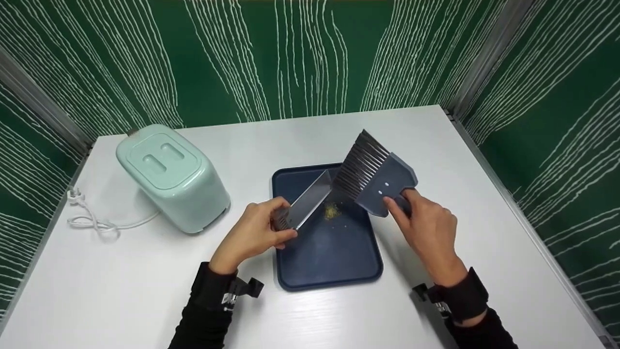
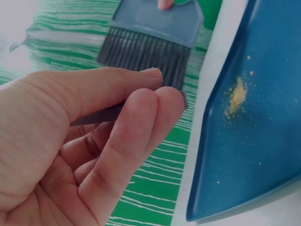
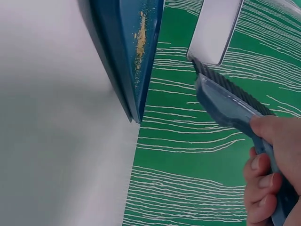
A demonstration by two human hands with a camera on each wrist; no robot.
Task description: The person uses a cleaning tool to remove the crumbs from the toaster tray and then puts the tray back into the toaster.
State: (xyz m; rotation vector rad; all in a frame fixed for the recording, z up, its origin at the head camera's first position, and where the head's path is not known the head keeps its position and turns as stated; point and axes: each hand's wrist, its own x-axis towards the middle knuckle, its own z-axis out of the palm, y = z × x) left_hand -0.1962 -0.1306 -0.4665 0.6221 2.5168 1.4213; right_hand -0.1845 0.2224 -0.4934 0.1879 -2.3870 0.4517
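My left hand [image 1: 254, 231] pinches the near end of a shallow, shiny metal crumb tray [image 1: 312, 196], thumb on one side and fingers on the other, tilted above a dark blue serving tray [image 1: 329, 264]. My right hand [image 1: 430, 227] grips the handle of a grey-blue brush [image 1: 387, 186] with long dark bristles [image 1: 361, 165]. In the head view the bristle tips overlap the crumb tray's far end; the right wrist view shows them right at its corner. A small heap of yellowish crumbs [image 1: 332, 211] lies on the blue tray, with fine specks scattered around it.
A mint-green toaster [image 1: 181, 182], its top covered, stands on the white table [image 1: 261, 320] at the left. Its white cord [image 1: 99, 223] and plug lie beside it. Green panels with white lines [image 1: 310, 58] enclose the table's back and sides.
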